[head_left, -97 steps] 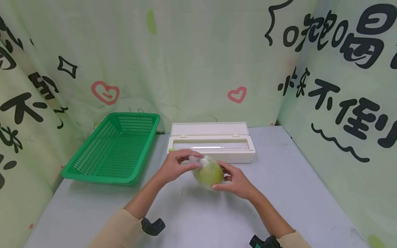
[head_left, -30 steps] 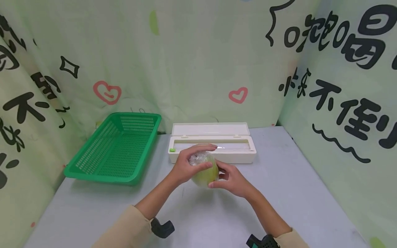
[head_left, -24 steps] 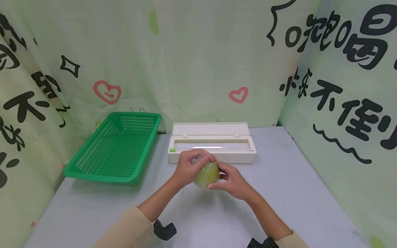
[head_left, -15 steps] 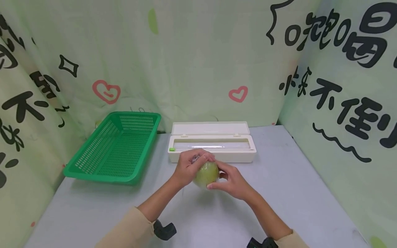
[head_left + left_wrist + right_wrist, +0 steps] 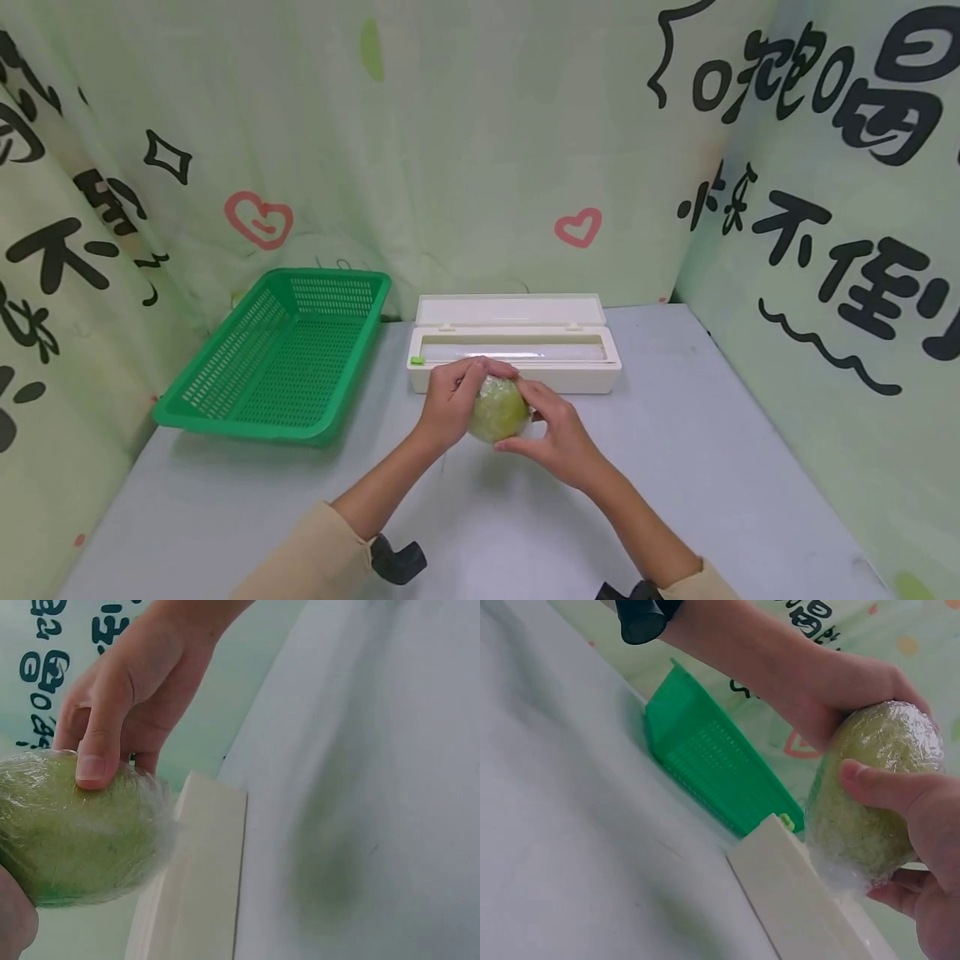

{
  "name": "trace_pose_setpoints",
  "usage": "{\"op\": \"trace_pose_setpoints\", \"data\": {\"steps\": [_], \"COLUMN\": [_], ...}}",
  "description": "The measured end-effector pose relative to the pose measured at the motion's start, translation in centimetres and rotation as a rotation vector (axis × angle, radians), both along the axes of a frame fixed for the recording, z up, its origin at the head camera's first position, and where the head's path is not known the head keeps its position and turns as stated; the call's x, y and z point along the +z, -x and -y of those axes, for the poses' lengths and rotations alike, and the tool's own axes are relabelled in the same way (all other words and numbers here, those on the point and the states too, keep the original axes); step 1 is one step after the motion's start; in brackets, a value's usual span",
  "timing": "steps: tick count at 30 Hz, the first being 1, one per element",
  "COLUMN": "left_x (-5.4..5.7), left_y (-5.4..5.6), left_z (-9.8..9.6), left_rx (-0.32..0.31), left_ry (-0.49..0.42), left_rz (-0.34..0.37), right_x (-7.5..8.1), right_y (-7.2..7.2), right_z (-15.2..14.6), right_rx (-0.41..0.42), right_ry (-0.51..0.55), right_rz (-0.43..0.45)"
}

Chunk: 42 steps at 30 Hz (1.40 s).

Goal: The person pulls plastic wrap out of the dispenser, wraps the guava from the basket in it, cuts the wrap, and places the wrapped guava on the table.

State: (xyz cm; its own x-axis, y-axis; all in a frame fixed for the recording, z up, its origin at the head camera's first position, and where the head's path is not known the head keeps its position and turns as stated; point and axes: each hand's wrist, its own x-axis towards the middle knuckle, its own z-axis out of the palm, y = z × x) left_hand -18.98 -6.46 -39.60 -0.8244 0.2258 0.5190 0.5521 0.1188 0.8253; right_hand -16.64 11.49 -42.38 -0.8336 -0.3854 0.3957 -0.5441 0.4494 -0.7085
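Observation:
A round yellow-green fruit (image 5: 498,412), wrapped in clear cling film, is held up between both hands over the table. My left hand (image 5: 452,404) curls round its left and upper side. The right hand (image 5: 558,437) grips the other side, thumb below and fingers above in the head view. In the left wrist view, film wrinkles show over the fruit (image 5: 82,832), with the right thumb pressing it. From the right wrist, loose film bunches at the lower end of the fruit (image 5: 877,757). Just behind the hands stands a white cling film dispenser (image 5: 517,379), its lid raised.
A green plastic basket (image 5: 322,437) stands at the left of the white table (image 5: 720,483). The dispenser carries a small green slider (image 5: 417,361) at its left end. Printed curtains (image 5: 465,150) enclose the back and sides.
My left hand has drawn in closer round the fruit, its fingers now folded over the top where wrinkled film showed earlier. The right hand keeps its grip, and the fruit has risen slightly.

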Motion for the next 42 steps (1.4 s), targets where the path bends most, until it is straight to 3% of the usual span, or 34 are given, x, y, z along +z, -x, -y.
{"op": "trace_pose_setpoints", "data": {"steps": [5,10,14,18,22,25,30,34,37,40,42], "left_x": [0.3,0.2,0.0,0.1,0.3,0.4,0.5,0.7,0.8,0.9,1.0], "left_y": [-0.2,0.0,-0.1,-0.3,-0.2,-0.2,-0.2,0.1,0.5,0.8,0.9], "left_z": [0.1,0.5,0.4,-0.1,-0.5,-0.6,-0.7,-0.3,0.2,0.7,1.0], "left_rx": [-0.003,0.005,0.095,0.183,0.188,0.172,0.168,0.188,0.2,0.199,0.185], "left_ry": [0.033,0.031,0.016,-0.073,-0.151,-0.153,-0.128,-0.124,-0.174,-0.251,-0.316], "left_rz": [-0.055,-0.048,0.038,0.177,0.275,0.263,0.176,0.165,0.205,0.279,0.331], "right_x": [0.4,0.5,0.1,-0.3,-0.6,-0.6,-0.4,-0.3,-0.2,-0.3,-0.2], "right_y": [-0.3,-0.3,-0.1,0.0,0.1,0.0,-0.1,0.1,0.2,0.4,0.4], "right_z": [0.1,0.4,0.8,1.2,1.5,1.6,1.8,2.0,2.0,1.7,1.6], "right_rx": [-0.009,-0.04,-0.128,-0.216,-0.236,-0.232,-0.245,-0.243,-0.229,-0.198,-0.165], "right_ry": [-0.001,-0.006,-0.032,-0.043,-0.028,-0.027,-0.043,-0.038,-0.037,-0.011,0.051], "right_rz": [-0.008,-0.083,-0.197,-0.299,-0.364,-0.419,-0.486,-0.481,-0.456,-0.351,-0.203]}}
